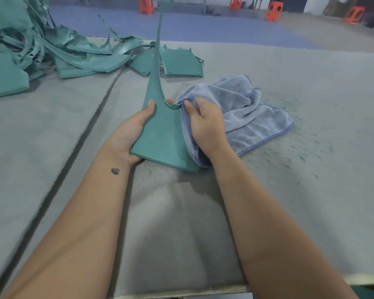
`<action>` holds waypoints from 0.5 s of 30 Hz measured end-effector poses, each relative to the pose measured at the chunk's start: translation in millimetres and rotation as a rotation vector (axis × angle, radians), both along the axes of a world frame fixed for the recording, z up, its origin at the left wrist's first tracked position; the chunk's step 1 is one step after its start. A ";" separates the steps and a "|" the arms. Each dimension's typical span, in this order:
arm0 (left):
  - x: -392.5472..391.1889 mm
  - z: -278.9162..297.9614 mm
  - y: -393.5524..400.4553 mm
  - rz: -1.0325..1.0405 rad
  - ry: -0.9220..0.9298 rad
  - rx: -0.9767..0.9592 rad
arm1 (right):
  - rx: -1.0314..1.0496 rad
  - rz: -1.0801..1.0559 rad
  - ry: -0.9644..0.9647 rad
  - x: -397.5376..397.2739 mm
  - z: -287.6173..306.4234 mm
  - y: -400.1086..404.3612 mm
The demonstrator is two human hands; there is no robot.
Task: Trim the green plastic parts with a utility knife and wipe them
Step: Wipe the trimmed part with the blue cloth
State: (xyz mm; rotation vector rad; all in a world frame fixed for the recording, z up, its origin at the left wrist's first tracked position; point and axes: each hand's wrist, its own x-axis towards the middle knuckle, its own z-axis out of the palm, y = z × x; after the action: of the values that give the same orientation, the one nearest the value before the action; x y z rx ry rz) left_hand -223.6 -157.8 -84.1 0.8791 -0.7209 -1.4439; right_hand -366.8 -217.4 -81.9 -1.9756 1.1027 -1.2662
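Green plastic part (pixel 162 134) stands braced in my left grip (pixel 136 128) so my right grip (pixel 203 124), bunching the blue cloth (pixel 246 117), can wipe its edge.

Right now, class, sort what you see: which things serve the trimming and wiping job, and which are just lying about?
Part of the job:
- green plastic part, held by the left hand
- blue cloth, gripped by the right hand against the part's edge
- pile of green parts on the table

Lying about:
- green shavings
- orange stools on the floor behind
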 end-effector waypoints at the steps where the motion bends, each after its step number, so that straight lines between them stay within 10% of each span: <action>1: 1.2 -0.3 -0.2 0.008 0.001 0.004 | 0.059 -0.015 -0.074 0.2 0.8 1.6; 5: 4.6 -0.9 0.4 0.051 0.021 -0.003 | 0.498 -0.045 -0.535 -5.2 9.0 -2.1; 9: 3.7 -1.4 0.5 0.035 -0.011 0.017 | 0.428 0.227 -0.223 -5.5 7.5 4.2; 15: 4.2 -2.5 -0.3 0.017 -0.011 0.032 | 0.152 0.068 0.002 -1.4 0.9 -2.5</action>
State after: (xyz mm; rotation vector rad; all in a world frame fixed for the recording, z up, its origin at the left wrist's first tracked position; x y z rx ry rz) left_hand -219.4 -158.1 -86.6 0.9171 -0.6985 -1.4395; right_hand -368.3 -219.8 -81.0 -1.8854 1.0900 -1.1121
